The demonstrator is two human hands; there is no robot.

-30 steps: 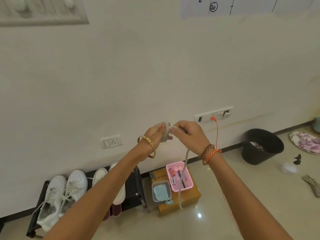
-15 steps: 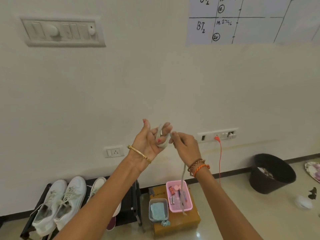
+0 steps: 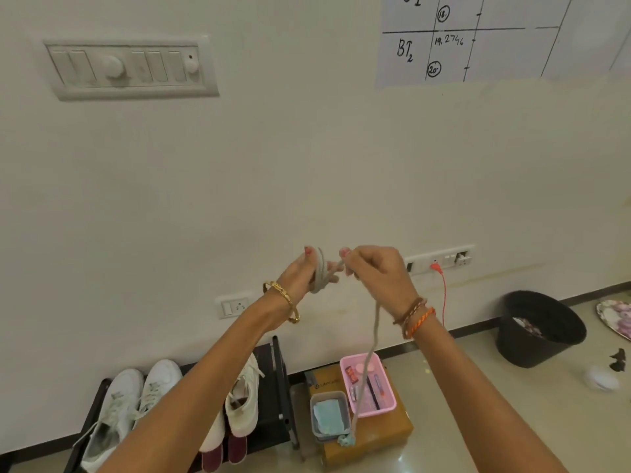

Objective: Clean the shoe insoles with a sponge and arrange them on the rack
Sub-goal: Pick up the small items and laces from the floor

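Both hands are raised in front of a cream wall (image 3: pixel 307 165). The left hand (image 3: pixel 300 274) has a grey shoelace (image 3: pixel 321 273) looped around its curled fingers, and the right hand (image 3: pixel 372 268), just beside it, pinches the lace between thumb and fingertips; the loose end hangs straight down past the right wrist.

Taking the black shoe rack (image 3: pixel 273 397) at the foot of the wall as the landmark: a pair of white sneakers (image 3: pixel 129 397) sits on its left part, another white shoe (image 3: pixel 244 401) on its right part, and maroon insoles (image 3: pixel 225 450) poke out below that shoe. Just right of the rack, a cardboard box (image 3: pixel 368 445) on the glossy tiled floor (image 3: pixel 512 404) carries a pink basket (image 3: pixel 386 401) and a grey tub (image 3: pixel 329 416) with something pale blue in it. Well to the right stands a black bin (image 3: pixel 539 332). Above the rack are a socket (image 3: pixel 234 307), a switch panel (image 3: pixel 129 68) and a hand-ruled paper chart (image 3: pixel 495 35).
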